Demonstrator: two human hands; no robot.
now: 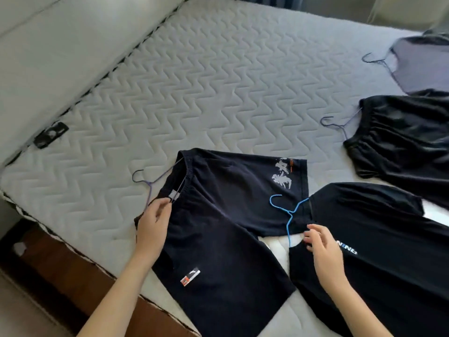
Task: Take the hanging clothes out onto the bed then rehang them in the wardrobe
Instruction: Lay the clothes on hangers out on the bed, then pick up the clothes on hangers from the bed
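Dark navy shorts (226, 215) with a white print lie flat on the bed (194, 81), on a purple wire hanger (148, 183). My left hand (151, 224) pinches the waistband at the hanger's lower arm. To the right lies a black T-shirt (379, 239) with white lettering, on a blue wire hanger (289, 215). My right hand (320, 242) rests at the shirt's collar beside the blue hanger, fingers spread and slightly curled; I cannot tell whether it grips anything.
Black shorts (401, 147) on a purple hanger (340, 127) and a grey-violet top (422, 64) on a dark hanger (375, 60) lie at the right. A padded headboard (60, 45) runs along the left. The wooden floor (60, 271) shows below the mattress edge.
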